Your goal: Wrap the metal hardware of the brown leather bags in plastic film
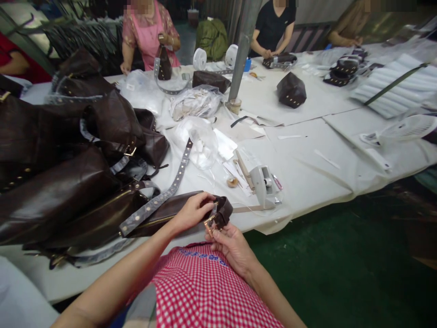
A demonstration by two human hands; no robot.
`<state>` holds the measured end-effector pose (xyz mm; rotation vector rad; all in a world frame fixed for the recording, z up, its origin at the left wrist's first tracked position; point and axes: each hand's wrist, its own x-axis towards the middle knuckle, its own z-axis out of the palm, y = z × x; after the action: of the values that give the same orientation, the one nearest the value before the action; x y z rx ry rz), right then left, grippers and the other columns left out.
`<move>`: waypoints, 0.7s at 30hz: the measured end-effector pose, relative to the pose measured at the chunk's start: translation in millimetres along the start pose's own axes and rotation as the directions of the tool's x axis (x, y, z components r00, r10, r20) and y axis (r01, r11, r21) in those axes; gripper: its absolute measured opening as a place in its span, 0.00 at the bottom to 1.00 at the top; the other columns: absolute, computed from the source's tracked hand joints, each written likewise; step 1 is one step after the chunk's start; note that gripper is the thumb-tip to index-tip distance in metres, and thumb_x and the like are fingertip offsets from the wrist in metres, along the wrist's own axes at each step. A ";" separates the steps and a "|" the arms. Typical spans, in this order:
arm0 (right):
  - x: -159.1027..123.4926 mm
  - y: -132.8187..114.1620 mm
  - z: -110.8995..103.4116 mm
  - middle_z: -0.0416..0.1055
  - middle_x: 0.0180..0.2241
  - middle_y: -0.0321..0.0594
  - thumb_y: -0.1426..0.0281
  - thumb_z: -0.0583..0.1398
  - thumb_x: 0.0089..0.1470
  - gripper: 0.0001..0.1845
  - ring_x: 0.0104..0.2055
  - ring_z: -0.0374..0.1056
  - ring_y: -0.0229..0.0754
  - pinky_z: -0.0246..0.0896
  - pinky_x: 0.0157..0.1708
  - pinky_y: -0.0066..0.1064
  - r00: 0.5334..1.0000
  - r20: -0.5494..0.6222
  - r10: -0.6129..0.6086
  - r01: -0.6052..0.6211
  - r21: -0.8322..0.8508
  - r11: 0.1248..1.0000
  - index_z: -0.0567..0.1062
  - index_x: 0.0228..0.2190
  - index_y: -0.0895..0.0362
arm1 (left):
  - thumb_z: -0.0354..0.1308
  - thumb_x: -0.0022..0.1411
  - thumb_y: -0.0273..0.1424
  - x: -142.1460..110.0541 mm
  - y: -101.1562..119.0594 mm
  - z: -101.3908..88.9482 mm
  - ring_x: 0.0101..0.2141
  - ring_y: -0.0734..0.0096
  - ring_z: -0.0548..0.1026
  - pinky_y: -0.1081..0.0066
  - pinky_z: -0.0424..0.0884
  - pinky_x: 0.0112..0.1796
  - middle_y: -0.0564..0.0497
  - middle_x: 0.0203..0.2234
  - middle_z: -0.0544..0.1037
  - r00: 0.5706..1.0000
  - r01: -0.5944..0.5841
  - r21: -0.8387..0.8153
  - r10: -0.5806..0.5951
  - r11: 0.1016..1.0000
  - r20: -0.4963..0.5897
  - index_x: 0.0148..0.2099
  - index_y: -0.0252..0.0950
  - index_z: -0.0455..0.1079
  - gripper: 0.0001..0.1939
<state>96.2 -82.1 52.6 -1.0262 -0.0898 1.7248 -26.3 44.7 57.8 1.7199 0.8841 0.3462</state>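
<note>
A dark brown leather handbag (167, 207) with a gold zip lies at the table edge before me. At its right end, a short leather strap (225, 210) loops up and carries a gold buckle (209, 225). My right hand (234, 248) is closed, thumb and fingers pinching the buckle from below. My left hand (194, 210) rests over the bag's end, its fingers bent onto the strap beside the buckle; the fingertips are partly hidden. A long studded strap (172, 187), wrapped in clear film, runs from the bag's left end up across the table.
Several brown bags (68, 182) are heaped on the left. Ahead lie a tape dispenser (264, 187), a plastic bag with white scraps (201, 143) and a metal post (241, 54). A white fan (406, 128) lies to the right. Co-workers handle bags across the table (307, 150).
</note>
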 end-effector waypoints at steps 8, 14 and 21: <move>0.8 4.1 3.4 0.77 0.35 0.43 0.67 0.71 0.42 0.23 0.32 0.74 0.40 0.66 0.26 0.24 0.998 0.016 -0.065 0.067 -0.192 0.979 0.75 0.41 0.59 | 0.55 0.59 0.44 -24.4 16.9 -12.8 0.27 0.74 0.66 0.75 0.63 0.29 0.54 0.26 0.70 0.924 0.238 -0.303 -0.118 0.923 0.364 0.38 0.32 0.70 0.18; 1.6 6.3 -2.7 0.77 0.36 0.45 0.61 0.69 0.45 0.23 0.35 0.74 0.41 0.67 0.35 0.29 0.995 0.089 -0.038 0.047 -0.106 0.993 0.75 0.42 0.60 | 0.58 0.50 0.28 -25.3 19.1 -3.5 0.33 0.70 0.68 0.74 0.65 0.32 0.53 0.33 0.70 0.964 0.167 -0.115 -0.138 0.979 0.228 0.40 0.36 0.70 0.11; 16.4 16.4 -21.6 0.76 0.27 0.42 0.54 0.69 0.42 0.27 0.25 0.70 0.35 0.63 0.26 0.25 0.999 -0.007 -0.034 0.034 -0.020 0.999 0.75 0.37 0.61 | 0.59 0.50 0.25 -24.5 30.7 7.5 0.40 0.66 0.67 0.72 0.64 0.41 0.51 0.38 0.70 0.977 0.045 0.046 -0.053 0.998 0.207 0.36 0.38 0.70 0.09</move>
<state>97.5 -84.5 21.0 -1.0394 -0.1189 1.6925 -26.5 19.0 88.3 1.7328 0.7827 0.1123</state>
